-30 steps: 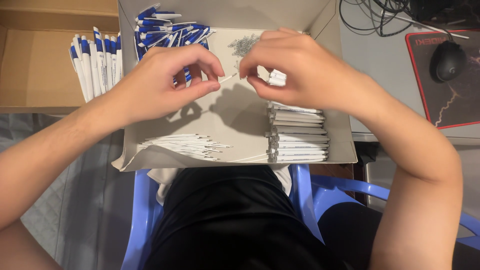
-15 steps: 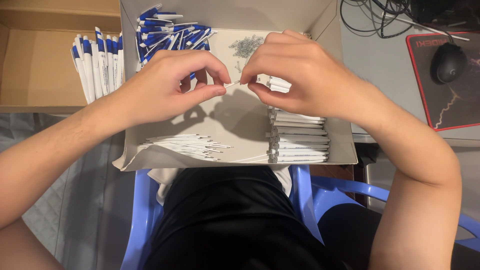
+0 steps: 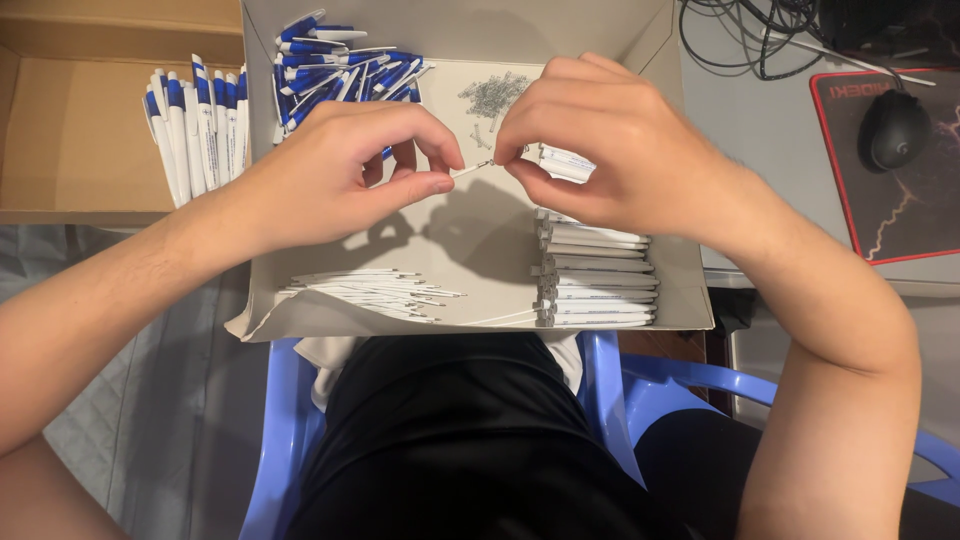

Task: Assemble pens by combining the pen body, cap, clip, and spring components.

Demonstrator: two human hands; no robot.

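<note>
Both hands pinch over the grey cardboard tray (image 3: 470, 250): left hand (image 3: 340, 175) clamped on a thin white pen refill (image 3: 468, 171), right hand (image 3: 600, 140) seemingly threading a tiny, light, easily-dropped spring (image 3: 488, 164) onto its tip.

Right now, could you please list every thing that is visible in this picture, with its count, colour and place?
refill: one, white, thin, pinched between both hands
spring: one, grey, at the refill's tip
tray: one, grey cardboard, on the lap
springs pile: many, grey, tray's far middle
blue parts: many, blue and white, tray's far left
refills: many, white, tray's near left
barrels: many, white, stacked at tray's right
finished pens: many, white and blue, in brown box on the left
mouse: one, black, on the black-and-red pad, right
cables: several, black, far right
chair: one, blue, under the person
left hand: holds the refill
right hand: holds the spring
</note>
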